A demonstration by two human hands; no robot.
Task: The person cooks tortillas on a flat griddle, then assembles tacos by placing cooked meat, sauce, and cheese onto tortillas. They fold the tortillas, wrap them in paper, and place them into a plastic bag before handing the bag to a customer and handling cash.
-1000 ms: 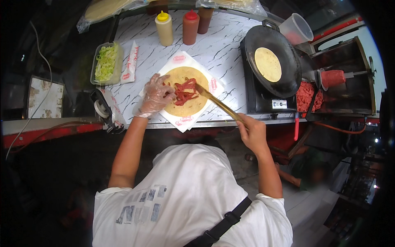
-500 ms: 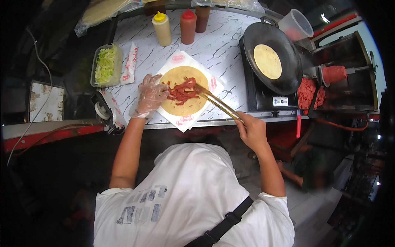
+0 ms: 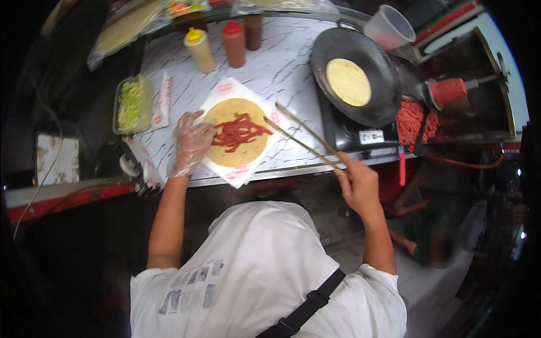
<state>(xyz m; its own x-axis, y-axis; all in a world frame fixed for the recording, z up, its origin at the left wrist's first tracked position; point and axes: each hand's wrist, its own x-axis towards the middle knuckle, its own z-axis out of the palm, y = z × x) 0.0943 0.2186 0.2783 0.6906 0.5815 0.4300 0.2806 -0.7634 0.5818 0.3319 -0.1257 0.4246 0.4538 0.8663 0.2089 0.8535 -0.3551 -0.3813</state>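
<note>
In a clear plastic glove, my left hand (image 3: 193, 142) rests at the left edge of a round flatbread (image 3: 234, 159), its fingers partly spread. The flatbread lies flat on white printed paper (image 3: 226, 85), turned cornerwise on the counter. Reddish meat strips (image 3: 239, 133) are spread across its middle. My bare right hand (image 3: 359, 183) is closed around the end of long metal tongs (image 3: 309, 132). Their tips are apart, just right of the meat, with nothing visible between them.
A black pan (image 3: 386, 84) on a stove at right holds another flatbread (image 3: 348, 82). Shaved meat (image 3: 417, 121) lies beside a meat spit (image 3: 448, 91). Squeeze bottles (image 3: 234, 46) stand at the back. A lettuce tub (image 3: 149, 104) sits left. A person (image 3: 431, 236) is low at right.
The tongs have come off the meat, moved right, and their tips have spread apart. The meat strips now lie more stretched out. The whole view has also shifted slightly.
</note>
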